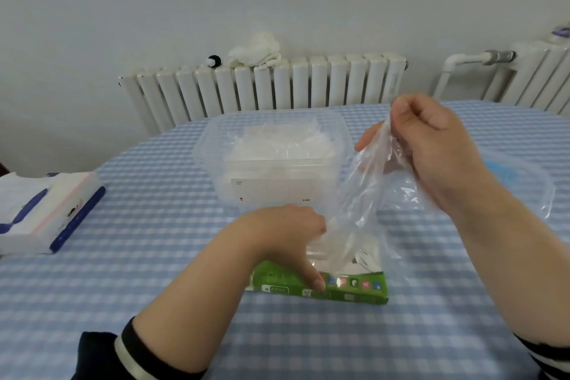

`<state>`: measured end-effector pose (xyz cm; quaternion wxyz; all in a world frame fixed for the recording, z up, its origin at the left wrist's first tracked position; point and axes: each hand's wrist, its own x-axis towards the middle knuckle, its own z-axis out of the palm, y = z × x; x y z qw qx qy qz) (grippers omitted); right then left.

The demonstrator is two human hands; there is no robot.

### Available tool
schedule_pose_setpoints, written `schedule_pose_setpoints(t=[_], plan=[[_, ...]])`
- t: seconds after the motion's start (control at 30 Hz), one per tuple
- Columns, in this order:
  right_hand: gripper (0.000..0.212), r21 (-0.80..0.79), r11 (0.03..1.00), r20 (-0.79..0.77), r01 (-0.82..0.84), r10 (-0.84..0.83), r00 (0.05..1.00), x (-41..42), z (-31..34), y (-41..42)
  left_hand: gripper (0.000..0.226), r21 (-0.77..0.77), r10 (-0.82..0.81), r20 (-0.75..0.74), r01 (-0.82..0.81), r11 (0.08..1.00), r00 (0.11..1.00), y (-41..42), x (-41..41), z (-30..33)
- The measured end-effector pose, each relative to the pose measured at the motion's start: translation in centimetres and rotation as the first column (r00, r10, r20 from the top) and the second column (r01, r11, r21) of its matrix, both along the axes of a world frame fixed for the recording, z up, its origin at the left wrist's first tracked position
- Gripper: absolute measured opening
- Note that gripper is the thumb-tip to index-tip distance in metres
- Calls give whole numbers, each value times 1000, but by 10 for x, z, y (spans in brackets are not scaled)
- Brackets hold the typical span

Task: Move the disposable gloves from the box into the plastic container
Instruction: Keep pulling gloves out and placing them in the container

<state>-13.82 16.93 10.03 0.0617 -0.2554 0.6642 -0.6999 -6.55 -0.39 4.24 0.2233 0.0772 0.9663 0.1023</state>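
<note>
So the table [154, 256] is taking up most of the shot, wearing a blue and white checked cloth. Behind it a white radiator [262, 86] is running along the wall, with a white rag [257, 49] bunched up on top and a small black thing next to that, too blurry to name.

Mid-table, the clear tub [271, 160] is sitting open and already holding a crumpled pile of see-through gloves. Over at the left edge a tissue pack [46, 213] is lying flat, white with dark blue bits. On the right, just past the raised hand, something clear with a blue patch is lying on the cloth, but I can't tell what it is.

The green box [354, 287] is lying near the front, right in front of the tub. The left hand [287, 237] is gripping it, thumb pressing down the front face, fingers curled over the top by the opening.

The right hand [431, 139] is up high, just right of the tub, pinching the top of a glove [364, 194] in clenched fingers. The glove is stretching down from that pinch into the top of the box, so it's hanging in the air between the two, beside the tub and not in it yet.

Dark sleeves with a pale stripe are showing at both wrists.
</note>
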Motion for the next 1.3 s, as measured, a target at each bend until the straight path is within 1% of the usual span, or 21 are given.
schedule_pose_setpoints(t=[0.07,0.1,0.17,0.23,0.3,0.37,0.4,0.5,0.57,0.6,0.7,0.73,0.83,0.87,0.93,1.0,1.07,1.1,1.2,1.23,1.3], plan=[[23,23,998,17,58,-58,998,-1,1,1,88,232,-42,6,39,972,999,-11,-1,8],[23,40,996,22,84,-84,996,-2,0,0,90,375,-52,0,48,926,999,-16,0,13],[22,74,989,13,131,-132,991,-3,-1,-1,99,641,-53,15,31,767,999,-22,3,23],[20,88,980,-9,180,-180,984,-4,-4,-3,96,797,12,35,-35,603,999,-19,7,28],[16,94,966,-85,240,-232,969,-5,-8,-5,75,868,150,67,-131,479,986,-10,7,28],[17,119,946,-214,301,-272,938,-5,-13,-6,47,902,279,89,-197,385,956,1,4,22],[19,112,940,-271,322,-283,920,-5,-15,-6,42,916,321,109,-221,335,941,5,2,20],[21,54,951,-386,304,-261,885,-4,-15,-5,47,961,354,168,-234,150,920,2,-2,20],[14,67,964,-412,256,-206,888,-5,-14,-3,48,981,380,135,-177,78,915,-3,-1,25],[17,110,961,-411,253,-187,892,-5,-13,-2,48,988,403,111,-144,54,908,-7,-1,28],[49,275,924,-408,267,-139,902,-7,-10,-1,42,999,449,24,-31,9,893,-16,1,34],[56,313,916,-396,251,-115,911,-8,-11,-2,38,1000,458,9,-11,2,889,-17,1,36],[58,356,922,-282,151,-48,958,-9,-13,-4,34,1000,481,-26,31,-4,876,-19,3,38],[55,329,940,-239,92,-11,971,-9,-13,-5,37,999,488,-38,43,1,872,-19,3,39],[43,226,974,-214,15,34,976,-8,-12,-4,43,997,517,-56,25,67,854,-21,5,42],[40,119,993,-255,0,30,967,-5,-9,-3,45,986,544,-6,-85,142,839,-22,8,46],[44,31,999,-292,-32,40,956,-3,-10,-2,54,958,537,85,-217,189,840,-23,10,49],[47,7,999,-306,-46,46,951,-3,-11,-3,54,948,530,99,-242,208,842,-23,12,50],[54,8,1000,-389,-30,30,921,-4,-15,-6,44,957,594,16,-184,224,804,-21,11,52],[56,26,1000,-413,3,8,911,-4,-16,-7,38,965,639,-35,-142,222,768,-22,11,52],[62,75,992,-429,102,-60,901,-5,-15,-10,33,962,715,-133,-85,260,686,-24,9,52]])
